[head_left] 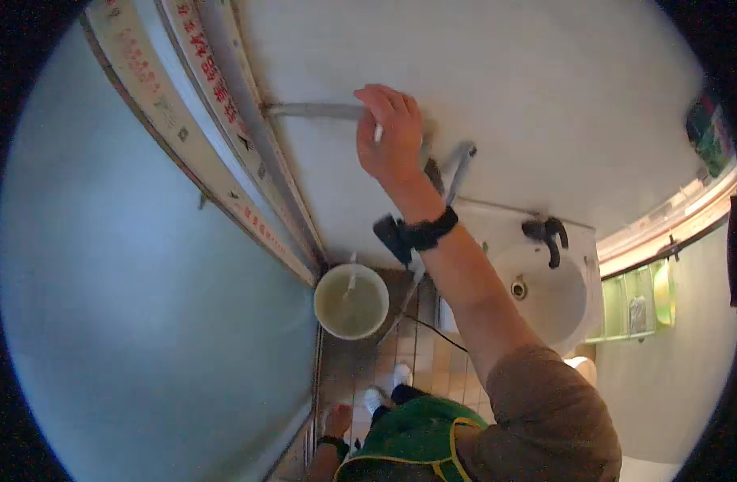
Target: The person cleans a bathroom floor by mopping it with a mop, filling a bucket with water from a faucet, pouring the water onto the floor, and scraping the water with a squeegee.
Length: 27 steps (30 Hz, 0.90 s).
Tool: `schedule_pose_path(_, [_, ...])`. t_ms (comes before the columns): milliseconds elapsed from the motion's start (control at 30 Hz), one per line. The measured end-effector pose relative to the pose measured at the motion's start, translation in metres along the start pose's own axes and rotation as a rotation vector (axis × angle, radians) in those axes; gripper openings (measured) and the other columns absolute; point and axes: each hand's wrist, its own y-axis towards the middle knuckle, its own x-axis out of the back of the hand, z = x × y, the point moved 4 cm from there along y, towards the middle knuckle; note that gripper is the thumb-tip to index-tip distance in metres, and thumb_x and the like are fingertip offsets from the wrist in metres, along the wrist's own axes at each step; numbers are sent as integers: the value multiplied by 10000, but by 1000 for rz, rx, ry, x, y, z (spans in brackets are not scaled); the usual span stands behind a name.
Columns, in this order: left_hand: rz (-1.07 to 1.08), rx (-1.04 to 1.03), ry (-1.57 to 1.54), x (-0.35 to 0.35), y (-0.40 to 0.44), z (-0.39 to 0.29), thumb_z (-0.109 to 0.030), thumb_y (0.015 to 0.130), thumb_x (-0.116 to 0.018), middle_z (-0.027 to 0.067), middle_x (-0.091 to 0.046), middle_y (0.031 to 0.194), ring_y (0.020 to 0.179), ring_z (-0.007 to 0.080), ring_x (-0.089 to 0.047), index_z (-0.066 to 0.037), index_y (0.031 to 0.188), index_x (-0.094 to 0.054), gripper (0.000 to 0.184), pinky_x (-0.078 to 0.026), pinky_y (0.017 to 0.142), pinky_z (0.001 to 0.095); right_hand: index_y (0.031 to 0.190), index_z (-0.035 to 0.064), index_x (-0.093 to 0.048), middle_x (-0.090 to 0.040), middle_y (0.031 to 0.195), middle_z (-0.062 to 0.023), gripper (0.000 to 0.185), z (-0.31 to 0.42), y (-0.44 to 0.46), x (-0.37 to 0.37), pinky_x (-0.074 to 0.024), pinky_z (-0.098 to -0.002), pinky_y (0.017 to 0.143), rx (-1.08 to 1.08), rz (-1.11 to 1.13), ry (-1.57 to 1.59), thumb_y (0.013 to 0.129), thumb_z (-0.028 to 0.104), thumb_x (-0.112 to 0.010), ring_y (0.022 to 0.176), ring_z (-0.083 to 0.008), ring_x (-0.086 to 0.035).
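Observation:
My right hand is raised against the wall with its fingers curled, at the end of a grey horizontal pipe. A small white bit shows between thumb and fingers; what they close on is hidden. Below stands a round white bucket with cloudy water in it. A whitish streak shows over the bucket; I cannot tell whether it is water or a fitting. My left hand hangs low beside my body, small and blurred, with its fingers unclear.
To the right is a white washbasin with a black tap. A shower hose fitting is on the wall behind my forearm. A green shelf hangs at the far right. Frosted panels line the left side. The floor is tiled.

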Motion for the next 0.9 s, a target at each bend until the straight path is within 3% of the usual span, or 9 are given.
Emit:
schedule_pose_path(100, [110,173,146,57,-5,-59,-233,836,-433,139,-605,777,771,332,-576,-60,716,-600,269,-469,661,432,1189,79,-438,-519,1108,-147,538,9,11,21,-363,-429,866,-114,102,-187,694,180,-623,1012,-329,-472])
schedule_pose_path(167, [199,-21,368,52,-1,-65,-229,836,-443,140,-605,787,768,334,-575,-62,724,-599,255,-472,654,427,1181,62,-446,-477,1179,-145,493,20,-1,40,-373,-391,872,-161,44,-217,723,163,-596,1032,-333,-468])
schedule_pose_path(333, [109,224,16,53,29,-62,-225,825,-468,119,-598,796,758,297,-570,-65,794,-572,193,-465,643,408,1113,-2,-457,-517,1064,-182,417,59,-173,62,-390,-385,855,-344,99,436,740,119,-601,990,-306,-502])
schedule_pose_path(400, [64,286,-96,45,60,-52,-223,821,-478,110,-595,799,755,282,-568,-66,822,-561,178,-463,638,400,1101,2,-479,-546,1028,-140,369,81,-306,40,-407,-356,839,-590,495,517,775,131,-592,969,-246,-523])
schedule_pose_path(433, [39,317,-147,41,79,-42,-222,818,-483,106,-594,801,753,275,-567,-67,837,-556,172,-461,636,396,1083,-3,-496,-557,1011,-112,359,90,-387,25,-413,-332,835,-1209,779,757,786,167,-603,944,-201,-525])
schedule_pose_path(467, [15,353,-204,36,100,-33,-221,816,-488,102,-592,803,751,268,-566,-67,851,-551,169,-460,634,392,1092,17,-499,-564,988,-76,370,92,-467,2,-418,-315,821,-1206,876,1072,780,177,-616,917,-176,-522])
schedule_pose_path(567, [-96,456,-390,18,168,1,-218,810,-503,89,-588,808,745,246,-564,-69,893,-535,174,-456,627,381,1115,79,-494,-551,920,-30,353,78,-648,15,-420,-277,771,-1958,912,1225,795,182,-601,854,-147,-515])
schedule_pose_path(700, [-194,498,-693,-14,253,49,-214,801,-524,72,-582,814,738,216,-560,-71,949,-513,206,-451,618,365,1079,105,-520,-540,858,-15,280,47,-754,-19,-434,-275,630,-2281,751,902,826,216,-566,735,-126,-514])
schedule_pose_path(900, [-159,533,-1050,-62,324,98,-209,788,-554,46,-573,824,727,172,-555,-74,1034,-481,289,-443,604,342,1089,80,-525,-567,892,-43,305,11,-782,-121,-454,-288,551,-1845,827,891,823,224,-560,662,-167,-550])
